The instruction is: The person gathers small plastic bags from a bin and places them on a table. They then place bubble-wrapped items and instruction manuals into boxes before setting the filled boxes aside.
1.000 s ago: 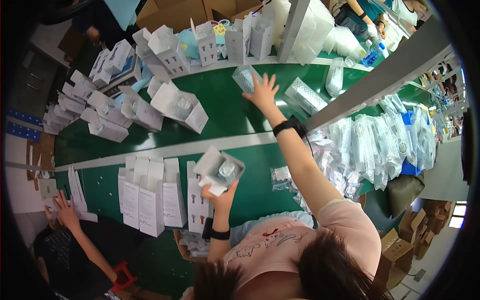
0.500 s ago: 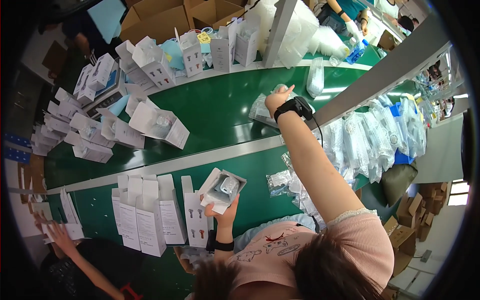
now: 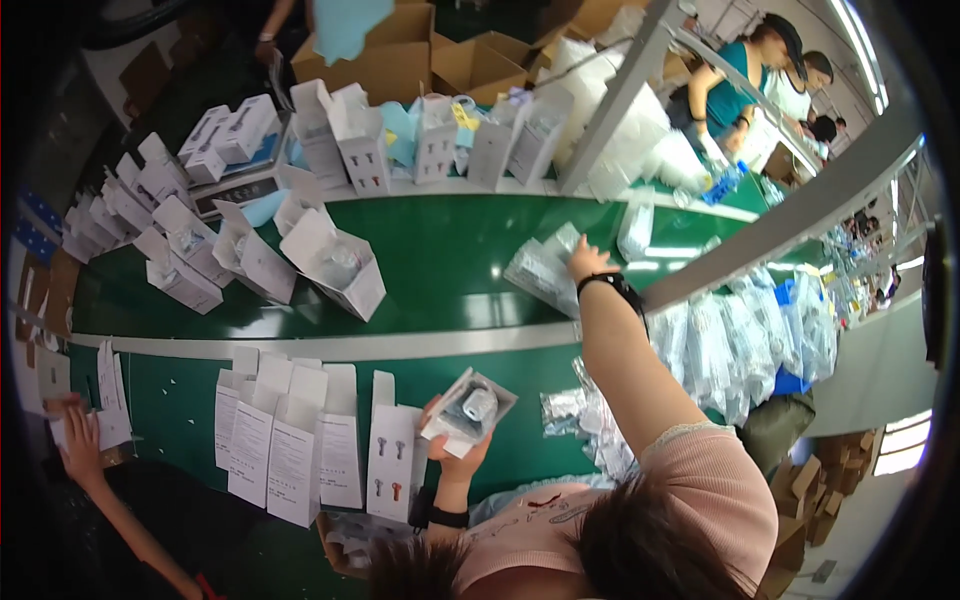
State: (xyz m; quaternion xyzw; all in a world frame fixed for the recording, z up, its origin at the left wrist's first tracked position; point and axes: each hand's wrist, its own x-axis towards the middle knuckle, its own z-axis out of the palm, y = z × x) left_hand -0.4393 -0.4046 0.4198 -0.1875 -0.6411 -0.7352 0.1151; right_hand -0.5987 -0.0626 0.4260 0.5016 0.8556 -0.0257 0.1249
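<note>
My left hand (image 3: 455, 455) holds an open white carton (image 3: 468, 410) with a clear-wrapped item inside, just above the near green table (image 3: 180, 400). My right hand (image 3: 588, 262), with a black watch at the wrist, reaches out over the green conveyor belt (image 3: 450, 260) and rests on a clear plastic packet (image 3: 540, 270) lying there. A second clear packet (image 3: 636, 228) lies just beyond it on the belt.
Several open white cartons (image 3: 335, 265) ride the belt at left. Flat white cartons and leaflets (image 3: 300, 440) lie in a row on the near table. Bagged parts (image 3: 740, 340) pile up at right. Another person's hand (image 3: 75, 440) works at lower left; other people stand at upper right.
My right hand has moved rightward and nearer along the belt, onto the clear packet. The view has shifted, and my left hand keeps holding the open carton.
</note>
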